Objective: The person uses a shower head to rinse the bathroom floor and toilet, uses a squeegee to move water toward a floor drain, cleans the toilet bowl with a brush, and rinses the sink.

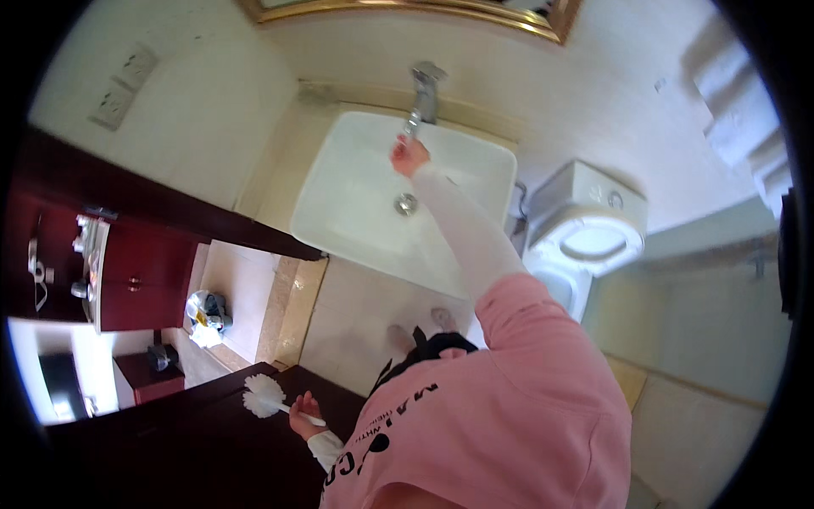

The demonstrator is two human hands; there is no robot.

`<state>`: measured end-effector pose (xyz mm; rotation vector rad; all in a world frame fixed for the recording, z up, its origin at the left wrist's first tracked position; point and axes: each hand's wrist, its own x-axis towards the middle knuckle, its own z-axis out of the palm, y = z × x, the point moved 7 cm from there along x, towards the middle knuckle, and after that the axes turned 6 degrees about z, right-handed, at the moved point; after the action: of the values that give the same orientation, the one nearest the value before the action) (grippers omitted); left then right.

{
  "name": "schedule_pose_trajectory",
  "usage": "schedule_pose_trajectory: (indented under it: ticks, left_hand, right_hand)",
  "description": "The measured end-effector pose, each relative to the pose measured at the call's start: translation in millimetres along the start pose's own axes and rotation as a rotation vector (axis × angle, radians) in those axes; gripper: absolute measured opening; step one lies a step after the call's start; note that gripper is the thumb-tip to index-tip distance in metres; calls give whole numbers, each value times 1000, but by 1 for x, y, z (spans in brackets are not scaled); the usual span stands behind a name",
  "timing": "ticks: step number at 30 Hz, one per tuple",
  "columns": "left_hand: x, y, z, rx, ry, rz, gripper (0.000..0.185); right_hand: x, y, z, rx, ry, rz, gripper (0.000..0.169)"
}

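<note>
My right hand reaches out over a white ceramic washbasin, just below the spout of a chrome faucet. A clear, shiny streak like running water shows between spout and fingers. These fingers look curled and blurred, so whether they hold anything is unclear. Down at the left, my left hand grips the white handle of a toilet brush. Its round bristle head points left, away from my body, in front of a dark wooden door. A round metal drain sits in the basin's bottom.
A white toilet with its lid raised stands right of the basin. Above hangs a gold-framed mirror. Wall sockets are at upper left. Through the doorway are a bin with a plastic bag and a dark red cabinet.
</note>
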<state>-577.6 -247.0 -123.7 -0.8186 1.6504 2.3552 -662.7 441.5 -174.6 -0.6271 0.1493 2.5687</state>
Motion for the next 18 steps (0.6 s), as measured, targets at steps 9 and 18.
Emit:
schedule_pose_trajectory:
  ticks: [9, 18]
  left_hand:
    - [-14, 21, 11, 43, -23, 1, 18]
    - [-17, 14, -38, 4, 16, 24, 21]
  right_hand:
    - [-70, 20, 25, -1296, 94, -129, 40]
    - [-103, 16, -64, -2385, 986, -174, 62]
